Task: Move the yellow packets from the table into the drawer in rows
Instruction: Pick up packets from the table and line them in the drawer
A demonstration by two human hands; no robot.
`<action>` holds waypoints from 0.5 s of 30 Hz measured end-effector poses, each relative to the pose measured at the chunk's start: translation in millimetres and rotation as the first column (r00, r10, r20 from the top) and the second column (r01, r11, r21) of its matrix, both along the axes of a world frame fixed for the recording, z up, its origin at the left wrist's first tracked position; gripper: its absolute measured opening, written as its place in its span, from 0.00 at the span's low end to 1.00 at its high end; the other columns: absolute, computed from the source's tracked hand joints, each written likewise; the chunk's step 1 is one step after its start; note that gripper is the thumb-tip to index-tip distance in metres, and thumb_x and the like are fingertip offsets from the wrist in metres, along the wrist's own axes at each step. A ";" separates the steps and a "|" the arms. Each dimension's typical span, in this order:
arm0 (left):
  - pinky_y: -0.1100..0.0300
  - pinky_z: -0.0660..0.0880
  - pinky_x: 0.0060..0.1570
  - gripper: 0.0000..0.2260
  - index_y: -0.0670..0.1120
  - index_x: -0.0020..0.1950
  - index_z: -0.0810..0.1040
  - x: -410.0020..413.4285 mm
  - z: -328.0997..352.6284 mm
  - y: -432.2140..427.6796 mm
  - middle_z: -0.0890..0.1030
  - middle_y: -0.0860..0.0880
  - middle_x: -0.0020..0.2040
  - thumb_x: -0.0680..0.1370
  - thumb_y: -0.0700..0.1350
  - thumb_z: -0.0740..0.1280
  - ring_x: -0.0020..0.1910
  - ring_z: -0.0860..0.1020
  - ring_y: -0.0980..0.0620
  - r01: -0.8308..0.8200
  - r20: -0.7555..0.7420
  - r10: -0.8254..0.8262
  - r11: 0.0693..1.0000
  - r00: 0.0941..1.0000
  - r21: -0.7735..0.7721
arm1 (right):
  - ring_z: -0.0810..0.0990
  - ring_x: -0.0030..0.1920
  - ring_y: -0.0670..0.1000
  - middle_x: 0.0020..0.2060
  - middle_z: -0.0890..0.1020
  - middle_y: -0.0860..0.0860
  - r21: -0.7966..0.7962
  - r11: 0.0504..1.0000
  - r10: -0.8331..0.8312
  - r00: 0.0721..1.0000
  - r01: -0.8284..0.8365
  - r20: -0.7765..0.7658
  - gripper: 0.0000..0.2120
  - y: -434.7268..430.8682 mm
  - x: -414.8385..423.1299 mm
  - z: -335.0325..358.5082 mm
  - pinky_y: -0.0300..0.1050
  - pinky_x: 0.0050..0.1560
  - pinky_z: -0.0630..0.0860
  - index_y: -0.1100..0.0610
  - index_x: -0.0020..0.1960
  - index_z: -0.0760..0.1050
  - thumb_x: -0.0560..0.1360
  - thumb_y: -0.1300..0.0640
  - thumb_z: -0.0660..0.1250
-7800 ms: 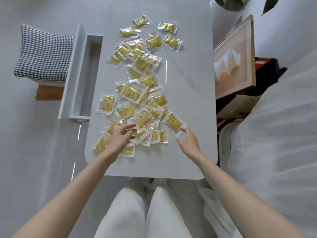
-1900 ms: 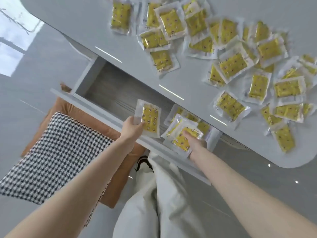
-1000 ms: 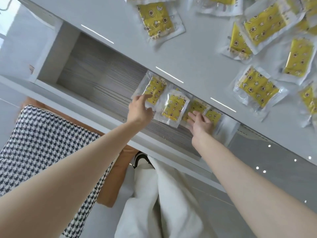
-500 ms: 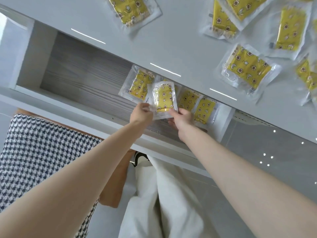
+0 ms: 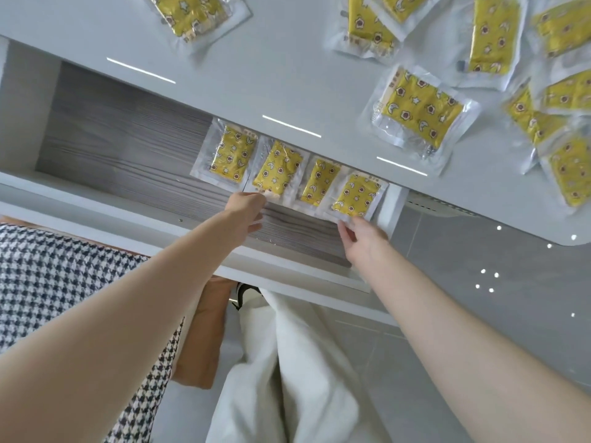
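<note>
The left grip is closed in a pinch on the near edge of the second packet, its fingers curled round the clear border; the right grip is loose, its fingers fairly straight and touching the near edge of the fourth packet without closing on it; between those two lies the third packet, and the first packet sits at the left end of the line, just beside the second, their clear borders touching or slightly overlapped; all four lie flat on the grey wood-grain floor of the drawer, along its far side under the edge of the tabletop, with the fourth against the drawer's right wall; many loose packets lie scattered and partly stacked on the tabletop above; a houndstooth cushion shows at lower left; the step in hand looks like squaring up the first row, both hands nudging packets into line; the task is judged early, since only four are in and most are out; the next move calls for letting go, reaching up to the tabletop for more packets, and laying them to the left of the first one so the row runs on evenly
</note>
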State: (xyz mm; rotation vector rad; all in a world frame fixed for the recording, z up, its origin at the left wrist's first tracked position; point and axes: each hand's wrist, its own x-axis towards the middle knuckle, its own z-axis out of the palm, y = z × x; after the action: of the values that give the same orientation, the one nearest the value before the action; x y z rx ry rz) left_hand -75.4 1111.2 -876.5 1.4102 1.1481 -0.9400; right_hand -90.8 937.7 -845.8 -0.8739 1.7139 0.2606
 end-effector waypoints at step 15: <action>0.57 0.73 0.56 0.13 0.43 0.66 0.71 6.0 -1.3 4.2 0.77 0.46 0.56 0.82 0.43 0.58 0.54 0.75 0.49 -0.115 -0.052 0.111 0.989 0.992 -0.088 | 0.78 0.56 0.57 0.51 0.74 0.59 0.203 0.968 -0.150 0.989 0.148 -0.001 0.16 -0.5 8.8 -2.6 0.48 0.58 0.78 0.60 0.66 0.69 0.79 0.59 0.63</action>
State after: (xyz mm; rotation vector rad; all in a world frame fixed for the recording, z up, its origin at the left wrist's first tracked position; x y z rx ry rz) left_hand -69.4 1115.4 -877.8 1.2430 1.1928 -0.9375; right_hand -82.0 937.3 -848.4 -0.5929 1.6963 0.3209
